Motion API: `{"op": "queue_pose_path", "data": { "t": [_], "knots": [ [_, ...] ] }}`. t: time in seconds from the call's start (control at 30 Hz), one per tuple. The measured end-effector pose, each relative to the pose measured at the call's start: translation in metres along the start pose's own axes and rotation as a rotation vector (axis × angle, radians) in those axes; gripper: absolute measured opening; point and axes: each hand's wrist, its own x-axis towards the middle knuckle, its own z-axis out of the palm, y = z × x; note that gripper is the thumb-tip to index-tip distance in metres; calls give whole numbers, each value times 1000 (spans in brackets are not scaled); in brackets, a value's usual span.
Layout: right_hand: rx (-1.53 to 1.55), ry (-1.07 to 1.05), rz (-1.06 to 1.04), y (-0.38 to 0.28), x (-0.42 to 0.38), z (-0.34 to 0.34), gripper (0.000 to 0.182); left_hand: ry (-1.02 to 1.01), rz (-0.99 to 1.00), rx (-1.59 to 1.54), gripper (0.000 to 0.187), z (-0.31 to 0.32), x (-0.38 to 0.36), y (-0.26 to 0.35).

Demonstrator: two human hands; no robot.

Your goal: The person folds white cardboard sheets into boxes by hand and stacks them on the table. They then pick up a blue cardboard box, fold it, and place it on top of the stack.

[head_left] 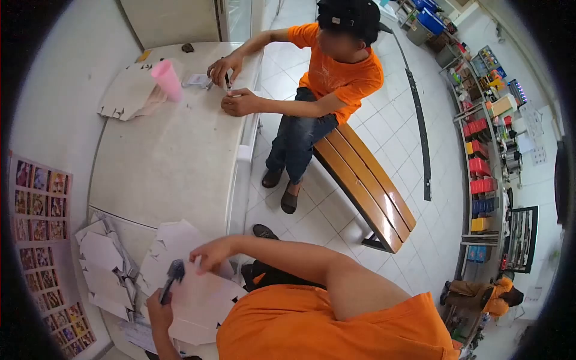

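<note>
My left hand (159, 313) is wrapped round the handle of a dark grey hand tool with a broad, blocky head (176, 270). The tool stands over a flat sheet of white cardboard (201, 300) with small dark notches along its edges. My right hand (215, 253) hovers over the same sheet, just right of the tool's head, fingers curled in a pinch. What it pinches, if anything, I cannot tell. Beside my left hand lies an uneven stack of similar cut cardboard pieces (105, 264).
Across the long white table (168, 156) a seated co-worker (342, 72) handles a thin dark item. Near them stand a pink cup (167, 80) and more cardboard (129, 90). A wooden bench (366, 186) is on the tiled floor. Shelves with coloured bins (480, 168) line the far side.
</note>
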Motion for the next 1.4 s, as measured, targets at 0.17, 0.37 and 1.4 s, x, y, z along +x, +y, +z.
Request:
{"op": "queue_pose_path", "data": {
  "t": [0.17, 0.37, 1.4],
  "knots": [
    [-332, 155, -153, 22, 7, 28, 75, 116, -101, 85, 30, -20, 5, 25],
    [-366, 455, 21, -35, -15, -11, 57, 791, 328, 303, 81, -13, 5, 18],
    [-157, 568, -733, -160, -82, -50, 32, 539, -20, -528, 68, -88, -86, 43]
  ]
}}
